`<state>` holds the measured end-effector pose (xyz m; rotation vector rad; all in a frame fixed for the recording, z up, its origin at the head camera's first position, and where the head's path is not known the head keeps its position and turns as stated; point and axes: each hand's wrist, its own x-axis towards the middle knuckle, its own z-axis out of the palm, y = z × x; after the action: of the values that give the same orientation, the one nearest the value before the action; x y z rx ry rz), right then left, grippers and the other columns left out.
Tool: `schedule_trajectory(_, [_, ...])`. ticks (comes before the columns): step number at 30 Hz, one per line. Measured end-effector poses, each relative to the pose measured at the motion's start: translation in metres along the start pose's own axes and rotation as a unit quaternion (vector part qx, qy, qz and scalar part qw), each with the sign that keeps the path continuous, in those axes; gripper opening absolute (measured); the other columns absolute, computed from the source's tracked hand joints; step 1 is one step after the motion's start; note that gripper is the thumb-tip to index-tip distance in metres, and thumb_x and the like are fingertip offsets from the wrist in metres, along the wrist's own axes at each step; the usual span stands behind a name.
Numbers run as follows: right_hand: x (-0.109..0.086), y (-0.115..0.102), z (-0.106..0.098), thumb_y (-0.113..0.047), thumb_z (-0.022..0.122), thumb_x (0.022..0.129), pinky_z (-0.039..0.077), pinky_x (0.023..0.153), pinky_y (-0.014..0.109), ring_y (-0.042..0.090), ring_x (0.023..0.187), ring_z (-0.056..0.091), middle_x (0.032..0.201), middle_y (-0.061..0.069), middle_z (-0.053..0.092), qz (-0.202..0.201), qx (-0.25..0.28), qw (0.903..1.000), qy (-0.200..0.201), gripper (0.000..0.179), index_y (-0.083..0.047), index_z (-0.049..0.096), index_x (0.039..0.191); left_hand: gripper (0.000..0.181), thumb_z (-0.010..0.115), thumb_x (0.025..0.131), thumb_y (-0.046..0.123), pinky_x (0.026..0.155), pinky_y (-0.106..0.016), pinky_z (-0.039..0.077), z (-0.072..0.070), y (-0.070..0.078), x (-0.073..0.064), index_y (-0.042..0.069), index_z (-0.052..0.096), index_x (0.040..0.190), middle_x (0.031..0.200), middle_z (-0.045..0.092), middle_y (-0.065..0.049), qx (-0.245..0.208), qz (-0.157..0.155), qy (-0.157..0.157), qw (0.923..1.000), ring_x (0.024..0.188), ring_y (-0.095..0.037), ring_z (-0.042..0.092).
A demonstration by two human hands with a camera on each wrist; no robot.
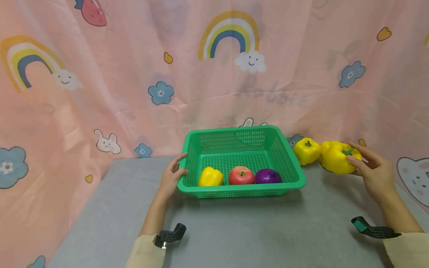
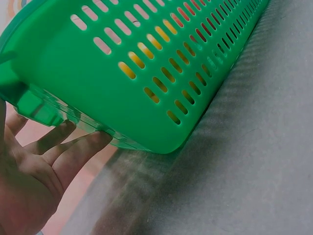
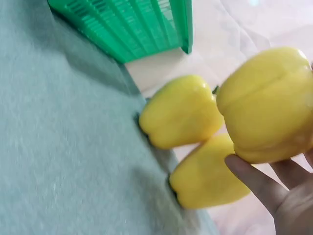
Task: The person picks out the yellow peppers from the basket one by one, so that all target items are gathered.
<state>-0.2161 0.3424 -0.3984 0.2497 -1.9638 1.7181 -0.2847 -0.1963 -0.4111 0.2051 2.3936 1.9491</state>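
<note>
My left hand (image 1: pixel 170 176) is at the left side of a green plastic basket (image 1: pixel 241 188). Its outstretched fingers (image 2: pixel 83 152) touch the outer wall just under the rim. Inside the basket, along the near side, lie a yellow bell pepper (image 1: pixel 210 176), a red apple (image 1: pixel 241 175) and a purple onion-like vegetable (image 1: pixel 268 176). On the right, my right hand (image 1: pixel 378 169) holds another yellow bell pepper (image 3: pixel 269 105) between thumb and fingers, raised above the table. Two more yellow peppers sit below it, one (image 3: pixel 181 112) nearer the basket and one (image 3: pixel 210 174) partly hidden behind the held pepper in the head view.
A grey cloth-covered table (image 1: pixel 234 230) carries everything. Right behind its back edge hangs a pink curtain (image 1: pixel 127 74) printed with rainbows and flowers. Each wrist wears a black camera mount (image 1: pixel 172 233). The two loose peppers stand close to the basket's right side.
</note>
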Motion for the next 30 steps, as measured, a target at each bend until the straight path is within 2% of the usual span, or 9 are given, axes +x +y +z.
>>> schedule_trajectory(5, [-0.003,0.01,-0.009,0.008,0.057,0.088,0.052,0.062,0.014,-0.004,0.089,0.066,0.128,-0.014,0.059,0.023,-0.04,0.9983,-0.034,0.046,0.005,0.052,0.133,0.057,0.051,0.089,0.008,0.087,-0.03,0.045,-0.001,0.014,-0.005,0.027,0.045,0.142,0.142,0.05,-0.014,-0.011,-0.011,-0.007,0.9998,0.119,-0.029,0.051])
schedule_trajectory(8, [-0.007,0.015,-0.013,0.005,0.058,0.089,0.051,0.063,0.012,-0.007,0.088,0.063,0.126,-0.014,0.058,0.038,-0.093,0.9939,-0.044,0.046,-0.005,0.056,0.134,0.058,0.05,0.089,0.006,0.088,-0.031,0.044,0.0,0.024,-0.011,0.021,0.043,0.144,0.143,0.048,-0.016,-0.012,-0.013,-0.013,0.9998,0.121,-0.03,0.05])
schedule_trajectory(10, [-0.009,0.019,-0.016,0.004,0.058,0.089,0.051,0.063,0.012,-0.007,0.087,0.062,0.126,-0.015,0.057,0.045,-0.107,0.9921,-0.047,0.046,-0.009,0.058,0.133,0.058,0.05,0.089,0.006,0.09,-0.033,0.044,0.0,0.028,-0.014,0.019,0.041,0.145,0.144,0.047,-0.017,-0.01,-0.011,-0.016,0.9998,0.122,-0.031,0.05])
schedule_trajectory(12, [-0.011,0.022,-0.018,0.002,0.059,0.089,0.05,0.064,0.011,-0.007,0.086,0.061,0.125,-0.015,0.057,0.047,-0.127,0.9896,-0.047,0.046,-0.014,0.059,0.133,0.058,0.049,0.09,0.006,0.094,-0.035,0.042,0.0,0.025,-0.013,0.02,0.041,0.145,0.145,0.046,-0.016,-0.01,-0.011,-0.017,0.9997,0.125,-0.03,0.049])
schedule_trajectory(14, [-0.012,0.026,-0.02,0.003,0.059,0.089,0.049,0.064,0.011,-0.008,0.087,0.06,0.125,-0.017,0.057,0.051,-0.127,0.9894,-0.049,0.046,-0.011,0.058,0.133,0.057,0.05,0.09,0.008,0.095,-0.036,0.041,-0.001,0.018,-0.009,0.024,0.042,0.144,0.146,0.045,-0.013,-0.009,-0.011,-0.014,0.9998,0.127,-0.028,0.048])
schedule_trajectory(18, [-0.014,0.031,-0.022,0.0,0.06,0.09,0.048,0.066,0.009,-0.009,0.089,0.058,0.122,-0.02,0.057,0.072,-0.132,0.9873,-0.05,0.047,-0.01,0.055,0.135,0.056,0.051,0.091,0.01,0.089,-0.032,0.045,-0.002,0.004,-0.001,0.031,0.044,0.142,0.145,0.047,-0.01,-0.014,-0.012,-0.009,0.9998,0.123,-0.028,0.051])
schedule_trajectory(21, [-0.016,0.035,-0.022,-0.004,0.061,0.09,0.047,0.065,0.009,-0.009,0.089,0.056,0.121,-0.023,0.055,0.092,-0.141,0.9848,-0.043,0.047,-0.013,0.055,0.136,0.056,0.051,0.091,0.01,0.086,-0.029,0.046,-0.002,0.003,0.0,0.031,0.044,0.142,0.144,0.048,-0.011,-0.017,-0.013,-0.009,0.9997,0.12,-0.028,0.052])
schedule_trajectory(26, [-0.02,0.04,-0.023,-0.007,0.061,0.091,0.046,0.066,0.008,-0.01,0.093,0.052,0.123,-0.027,0.052,0.108,-0.143,0.983,-0.041,0.048,-0.014,0.053,0.138,0.057,0.05,0.09,0.006,0.089,-0.029,0.044,-0.001,0.02,-0.009,0.022,0.042,0.145,0.144,0.047,-0.014,-0.015,-0.019,-0.011,0.9996,0.123,-0.028,0.05])
schedule_trajectory(30, [-0.021,0.042,-0.025,-0.008,0.06,0.092,0.047,0.067,0.008,-0.012,0.094,0.052,0.123,-0.028,0.049,0.112,-0.158,0.98,-0.044,0.049,-0.012,0.05,0.14,0.059,0.049,0.09,0.005,0.087,-0.027,0.045,0.001,0.03,-0.015,0.018,0.04,0.146,0.143,0.048,-0.018,-0.01,-0.021,-0.014,0.9996,0.12,-0.031,0.052])
